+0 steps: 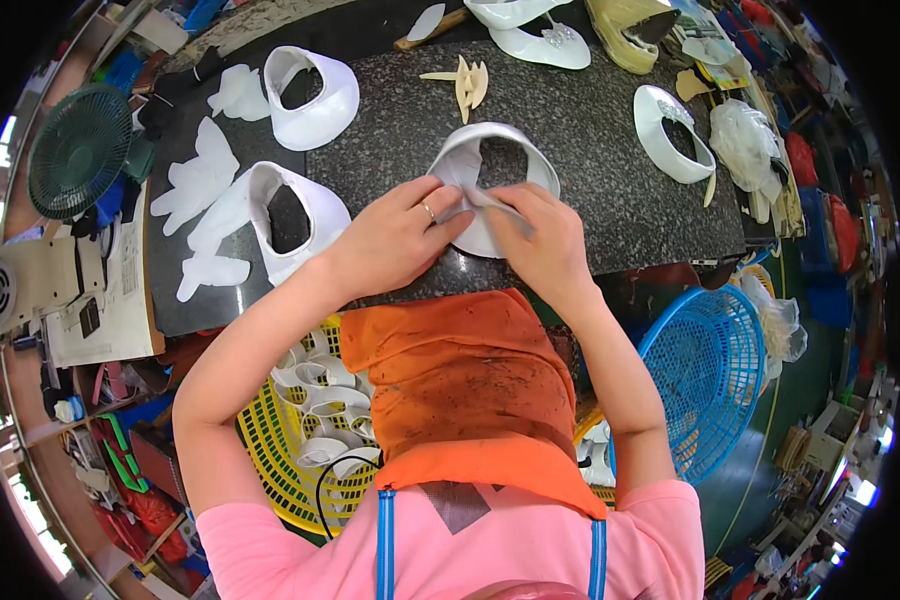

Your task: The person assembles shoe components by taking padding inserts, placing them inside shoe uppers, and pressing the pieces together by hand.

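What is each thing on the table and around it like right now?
left hand: pressing the white shoe upper
right hand: pinching the same piece
white shoe upper: flat on the stone slab, held by both hands
stone slab: strewn with white pieces
green fan: blades look still
yellow basket: holds white uppers
blue basket: tilted, looks empty

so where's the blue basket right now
In the head view the blue basket sits low on the person's right, below the stone table edge, beside the right forearm.

A dark speckled stone worktable [590, 150] stands amid cluttered shelves [90, 440], with a green floor [770, 480].
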`<control>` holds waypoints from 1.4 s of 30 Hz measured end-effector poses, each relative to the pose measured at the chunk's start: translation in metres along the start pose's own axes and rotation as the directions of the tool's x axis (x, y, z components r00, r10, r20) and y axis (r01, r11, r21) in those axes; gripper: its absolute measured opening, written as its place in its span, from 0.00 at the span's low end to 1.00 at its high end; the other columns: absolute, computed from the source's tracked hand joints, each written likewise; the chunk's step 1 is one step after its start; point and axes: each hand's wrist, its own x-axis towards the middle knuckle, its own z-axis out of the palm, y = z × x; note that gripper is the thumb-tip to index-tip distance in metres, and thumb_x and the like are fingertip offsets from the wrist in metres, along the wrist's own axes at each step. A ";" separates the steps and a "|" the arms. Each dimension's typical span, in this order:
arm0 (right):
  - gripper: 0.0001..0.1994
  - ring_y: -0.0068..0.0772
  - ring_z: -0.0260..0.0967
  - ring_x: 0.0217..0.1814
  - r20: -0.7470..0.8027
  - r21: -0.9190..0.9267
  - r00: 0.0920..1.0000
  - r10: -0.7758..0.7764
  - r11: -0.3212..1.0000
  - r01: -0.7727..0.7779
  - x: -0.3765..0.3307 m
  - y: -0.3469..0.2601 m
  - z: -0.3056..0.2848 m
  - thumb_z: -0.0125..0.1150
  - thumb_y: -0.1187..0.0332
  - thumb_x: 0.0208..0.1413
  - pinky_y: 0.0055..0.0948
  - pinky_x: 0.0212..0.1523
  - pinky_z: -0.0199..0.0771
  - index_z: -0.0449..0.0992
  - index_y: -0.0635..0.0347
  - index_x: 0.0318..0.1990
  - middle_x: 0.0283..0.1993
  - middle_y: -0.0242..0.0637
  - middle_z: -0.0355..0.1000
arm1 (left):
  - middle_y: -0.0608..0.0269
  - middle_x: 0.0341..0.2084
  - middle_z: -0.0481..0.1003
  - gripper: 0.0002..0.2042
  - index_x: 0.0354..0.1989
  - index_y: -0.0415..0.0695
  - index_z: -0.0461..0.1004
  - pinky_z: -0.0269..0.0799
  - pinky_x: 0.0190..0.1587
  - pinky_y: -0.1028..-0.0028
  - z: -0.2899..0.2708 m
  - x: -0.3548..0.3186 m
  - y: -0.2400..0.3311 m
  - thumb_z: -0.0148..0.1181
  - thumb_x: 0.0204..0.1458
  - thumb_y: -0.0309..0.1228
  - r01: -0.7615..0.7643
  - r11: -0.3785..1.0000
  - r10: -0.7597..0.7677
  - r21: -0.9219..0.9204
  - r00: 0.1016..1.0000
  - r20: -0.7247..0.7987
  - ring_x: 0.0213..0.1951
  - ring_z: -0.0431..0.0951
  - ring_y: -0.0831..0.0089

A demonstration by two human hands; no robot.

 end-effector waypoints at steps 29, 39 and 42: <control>0.10 0.40 0.68 0.37 0.005 -0.195 0.978 -0.210 0.959 0.207 -0.030 0.012 -0.002 0.62 0.74 0.45 0.35 0.35 0.72 0.72 0.59 0.37 0.33 0.36 0.69 | 0.57 0.36 0.73 0.06 0.32 0.41 0.71 0.76 0.33 0.65 -0.022 0.019 0.008 0.55 0.44 0.19 0.293 0.955 -0.296 -0.039 0.950 -0.104 0.34 0.77 0.58; 0.04 0.35 0.70 0.34 -0.060 -0.178 0.986 -0.157 0.974 0.144 -0.023 0.007 0.007 0.63 0.73 0.45 0.32 0.32 0.73 0.78 0.55 0.31 0.31 0.29 0.70 | 0.64 0.36 0.75 0.10 0.35 0.41 0.74 0.69 0.40 0.71 0.003 -0.007 0.029 0.54 0.43 0.26 0.051 0.983 -0.060 0.175 0.997 0.046 0.37 0.74 0.69; 0.04 0.35 0.71 0.34 -0.079 -0.070 0.986 -0.150 0.987 0.144 -0.024 0.005 0.007 0.63 0.74 0.44 0.30 0.32 0.73 0.78 0.54 0.29 0.31 0.30 0.71 | 0.63 0.37 0.74 0.12 0.37 0.41 0.75 0.69 0.40 0.71 0.012 -0.013 0.032 0.55 0.43 0.26 0.071 0.977 -0.075 0.201 0.997 0.014 0.36 0.74 0.68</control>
